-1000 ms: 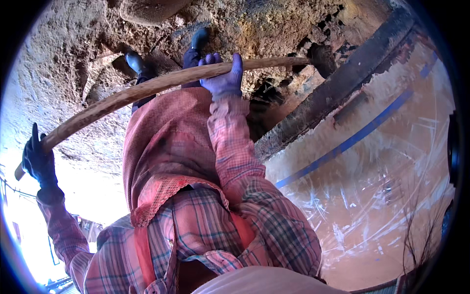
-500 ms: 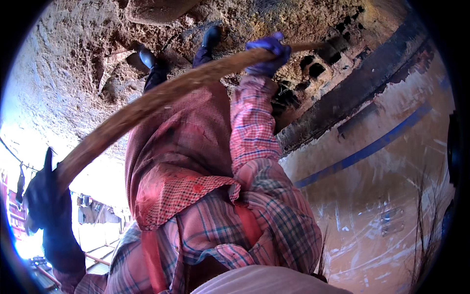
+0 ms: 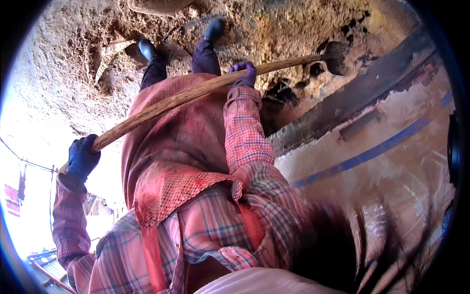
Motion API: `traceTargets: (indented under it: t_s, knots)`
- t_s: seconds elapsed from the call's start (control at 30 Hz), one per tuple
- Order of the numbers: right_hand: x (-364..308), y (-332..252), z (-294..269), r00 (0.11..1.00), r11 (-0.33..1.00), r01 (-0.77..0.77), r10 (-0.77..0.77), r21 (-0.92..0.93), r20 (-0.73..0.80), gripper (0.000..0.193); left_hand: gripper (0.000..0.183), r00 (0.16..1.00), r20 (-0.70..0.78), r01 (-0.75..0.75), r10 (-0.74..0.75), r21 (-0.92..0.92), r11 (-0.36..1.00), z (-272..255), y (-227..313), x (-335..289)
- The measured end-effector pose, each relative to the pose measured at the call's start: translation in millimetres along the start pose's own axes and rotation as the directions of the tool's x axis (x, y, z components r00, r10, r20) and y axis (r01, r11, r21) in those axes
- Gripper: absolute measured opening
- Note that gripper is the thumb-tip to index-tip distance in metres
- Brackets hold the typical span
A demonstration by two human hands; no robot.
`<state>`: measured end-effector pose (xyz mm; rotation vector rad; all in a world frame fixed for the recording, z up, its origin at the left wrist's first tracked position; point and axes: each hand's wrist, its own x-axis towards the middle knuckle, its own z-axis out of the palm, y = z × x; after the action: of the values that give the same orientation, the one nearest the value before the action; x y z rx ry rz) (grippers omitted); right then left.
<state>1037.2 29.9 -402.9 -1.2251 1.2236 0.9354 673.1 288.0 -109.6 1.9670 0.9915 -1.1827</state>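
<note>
The person's two hands are well apart along one wooden handle (image 3: 166, 106), each closed round it. The left hand (image 3: 83, 156), in a dark blue glove, grips near the butt, with a short stub of wood showing past the hand on its lower left side; its fingers are curled round the shaft, and the left forearm (image 3: 70, 215) rises almost upright from the lower left edge, bent at the elbow and held out from the body. The right hand (image 3: 244, 74), in a purple glove, clasps the shaft farther along, beyond the hem of the reddish apron (image 3: 171, 132), its fingers folded over and the wrist roughly in line with the forearm. The right arm reaches forward in a checked pink sleeve (image 3: 245, 130), straighter than the left and close to the apron's right side. Between the two fists the handle slants across the front of the body, lower left to upper right, and runs on past the right hand to a dark, flat tool head (image 3: 337, 59). That head lies over crumbly brown ground (image 3: 289, 34), near dark holes and just beside a dark beam (image 3: 362, 83); whether it touches the ground cannot be told. Two dark boots (image 3: 214, 30) stand apart beyond the apron.
</note>
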Motion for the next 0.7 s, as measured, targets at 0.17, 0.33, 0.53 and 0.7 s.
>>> traceTargets:
  t_s: [0.17, 0.33, 0.53, 0.7]
  knots:
    - [-40.8, 9.7, -9.9, 1.000, 0.999, 0.012, -0.013, -0.033, -0.015, 0.020, 0.034, 0.996, 0.085, 0.024, -0.036, 0.137, 0.990, 32.7, -27.3, -33.5]
    - [-34.0, 14.7, 33.3, 0.815, 0.909, -0.283, 0.058, 0.307, 0.577, 0.021, 0.056, 0.947, -0.313, 0.040, 0.073, 0.341, 0.939, -9.3, -21.3, -79.8]
    - [-11.5, -46.8, 27.9, 0.629, 0.894, -0.361, 0.025, 0.264, 0.777, 0.017, 0.056, 0.928, -0.355, 0.050, 0.111, 0.415, 0.908, -47.9, 61.2, -71.3]
    - [11.7, -98.3, -22.5, 0.913, 0.994, 0.061, -0.092, 0.090, 0.396, 0.021, 0.061, 0.968, -0.190, -0.143, 0.163, 0.115, 0.983, -5.2, 111.2, -33.7]
